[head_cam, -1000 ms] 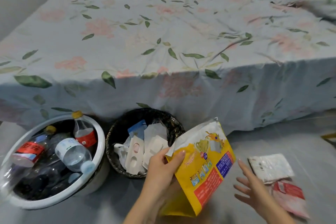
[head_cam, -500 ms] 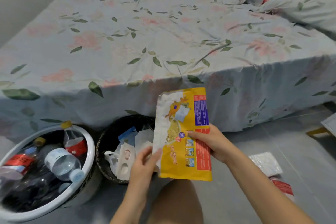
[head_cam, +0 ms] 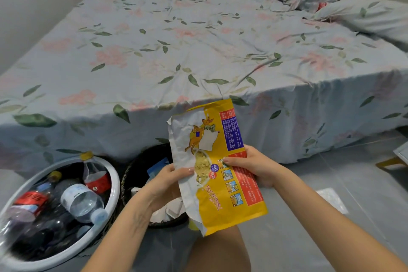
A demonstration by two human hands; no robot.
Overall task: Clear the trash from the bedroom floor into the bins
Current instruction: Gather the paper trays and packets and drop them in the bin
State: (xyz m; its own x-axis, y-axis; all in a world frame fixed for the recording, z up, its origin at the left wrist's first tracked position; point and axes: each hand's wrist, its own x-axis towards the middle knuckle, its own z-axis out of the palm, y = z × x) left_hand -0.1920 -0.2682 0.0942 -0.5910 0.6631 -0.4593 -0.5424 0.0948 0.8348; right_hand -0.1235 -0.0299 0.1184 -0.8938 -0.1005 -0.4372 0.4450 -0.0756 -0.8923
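Now we hold the yellow snack bag upright in both hands — left hand pinching its white left edge, right hand gripping the right edge — just above the dark woven bin, beside the white bin of bottles.

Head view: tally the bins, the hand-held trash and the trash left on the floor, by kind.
Bins: 2, the white bin with plastic bottles and the dark woven bin with paper trash
Held trash: 1, the yellow snack bag, gripped by the left hand and the right hand
Floor trash: 1, a white wrapper
Total: 4
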